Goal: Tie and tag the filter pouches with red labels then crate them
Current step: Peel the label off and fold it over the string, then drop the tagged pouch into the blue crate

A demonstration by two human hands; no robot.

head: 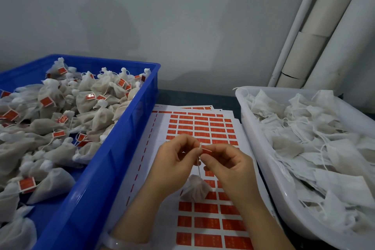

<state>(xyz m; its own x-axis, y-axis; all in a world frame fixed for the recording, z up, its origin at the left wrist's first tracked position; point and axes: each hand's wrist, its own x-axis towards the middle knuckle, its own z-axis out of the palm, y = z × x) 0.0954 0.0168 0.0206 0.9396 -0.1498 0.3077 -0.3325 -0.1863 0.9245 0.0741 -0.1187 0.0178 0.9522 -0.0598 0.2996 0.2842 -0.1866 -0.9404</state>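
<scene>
Pinching the string (199, 166) near its top, the left hand (174, 160) is steadying it while the right hand (225, 165) is folding a red label (206, 150) around it. The pouch (195, 187) is dangling directly beneath, string upright, over the label sheet (203, 126) — the blue crate (97, 168) is sitting beyond the sheet's left edge, nearer the left hand.

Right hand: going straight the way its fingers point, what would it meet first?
Probably the left hand: fingers of the right hand point leftward at it, fingertips meeting at the pouch string.
</scene>
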